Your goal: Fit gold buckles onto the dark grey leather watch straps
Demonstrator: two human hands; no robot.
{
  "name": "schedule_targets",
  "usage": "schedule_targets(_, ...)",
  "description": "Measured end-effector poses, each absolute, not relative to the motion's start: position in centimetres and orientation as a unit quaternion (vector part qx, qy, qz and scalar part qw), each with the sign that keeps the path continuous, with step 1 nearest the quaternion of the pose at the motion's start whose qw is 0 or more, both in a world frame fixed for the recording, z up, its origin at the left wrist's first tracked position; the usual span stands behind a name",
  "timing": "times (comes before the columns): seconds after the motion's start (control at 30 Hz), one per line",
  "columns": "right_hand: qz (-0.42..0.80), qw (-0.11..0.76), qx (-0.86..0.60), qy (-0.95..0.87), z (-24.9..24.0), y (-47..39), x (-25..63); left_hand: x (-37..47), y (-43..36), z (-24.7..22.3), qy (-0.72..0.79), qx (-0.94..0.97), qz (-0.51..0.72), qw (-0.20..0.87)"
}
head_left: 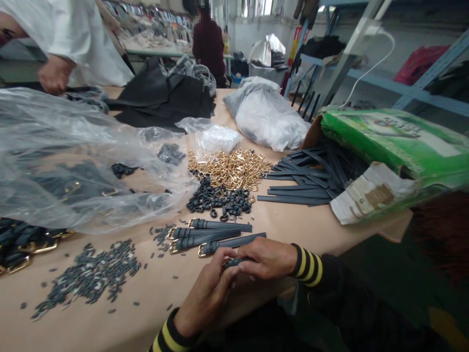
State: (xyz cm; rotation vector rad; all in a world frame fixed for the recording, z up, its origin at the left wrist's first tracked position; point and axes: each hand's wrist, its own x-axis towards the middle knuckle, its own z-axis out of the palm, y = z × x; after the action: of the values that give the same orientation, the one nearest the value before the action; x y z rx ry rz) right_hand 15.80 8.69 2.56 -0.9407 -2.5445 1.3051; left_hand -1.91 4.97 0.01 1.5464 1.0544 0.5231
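My left hand and my right hand meet at the table's near edge. Between their fingers is a dark strap, mostly covered by the fingers; both hands pinch it. Just beyond lie several dark straps with gold buckles, side by side. Behind these is a heap of small black loops, touching a pile of gold buckles. Plain dark strips spill from a green box on the right. Many small dark pieces are scattered to the left.
Clear plastic sheeting covers much of the left side, with finished-looking buckled straps beside it. Black sheets and a stuffed plastic bag lie farther back. A person in white works at left; another person stands behind.
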Motion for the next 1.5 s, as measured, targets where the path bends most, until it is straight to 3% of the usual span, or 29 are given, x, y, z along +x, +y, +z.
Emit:
schedule_targets(0.13,0.37,0.096,-0.405,-0.831,2.4,11.1,17.4,-2.4,6.1,-0.7,0.497,0.664,0.238,0.506)
schedule_targets(0.2,0.249,0.12,-0.541,-0.794,2.0,12.8,19.6,-3.3,6.6,-1.1,0.531,0.701,0.246,0.409)
schedule_targets(0.3,0.097,0.079,-0.699,-0.705,0.9,14.9,23.1,-4.8,7.0,-2.0,0.565,0.742,0.251,0.259)
schedule_targets(0.47,0.088,0.052,-0.708,-0.699,-0.6,15.8,25.3,-4.9,6.1,-2.9,0.6,0.768,0.205,0.093)
schedule_targets(0.6,0.079,0.054,-0.697,-0.711,1.1,15.1,24.8,-4.3,5.2,-2.5,0.638,0.75,0.174,0.031)
schedule_targets(0.7,0.063,0.157,-0.681,-0.712,4.3,13.9,24.0,-4.4,4.8,-1.6,0.663,0.731,0.159,0.02)
schedule_targets(0.77,0.14,0.299,-0.636,-0.697,6.1,12.8,22.9,-4.2,4.5,-0.8,0.672,0.711,0.205,0.041)
schedule_targets(0.83,0.308,0.414,-0.567,-0.642,6.8,11.7,21.4,-3.4,4.0,0.3,0.654,0.681,0.292,0.153)
schedule_targets(0.97,0.528,0.495,-0.494,-0.483,4.6,9.8,18.5,-1.0,2.9,1.9,0.494,0.478,0.345,0.639)
schedule_targets(1.03,0.558,0.509,-0.497,-0.427,3.1,9.0,17.7,-0.1,2.4,2.1,0.428,0.352,0.339,0.761)
schedule_targets(1.13,0.569,0.526,-0.507,-0.378,1.8,8.0,17.6,0.3,2.1,1.9,0.419,0.278,0.364,0.784)
schedule_targets(1.3,0.575,0.508,-0.537,-0.352,1.0,6.6,18.5,0.0,2.4,1.1,0.462,0.266,0.427,0.73)
schedule_targets(1.5,0.556,0.223,-0.575,-0.557,1.2,3.7,20.3,-1.0,2.6,-0.2,0.495,0.26,0.468,0.684)
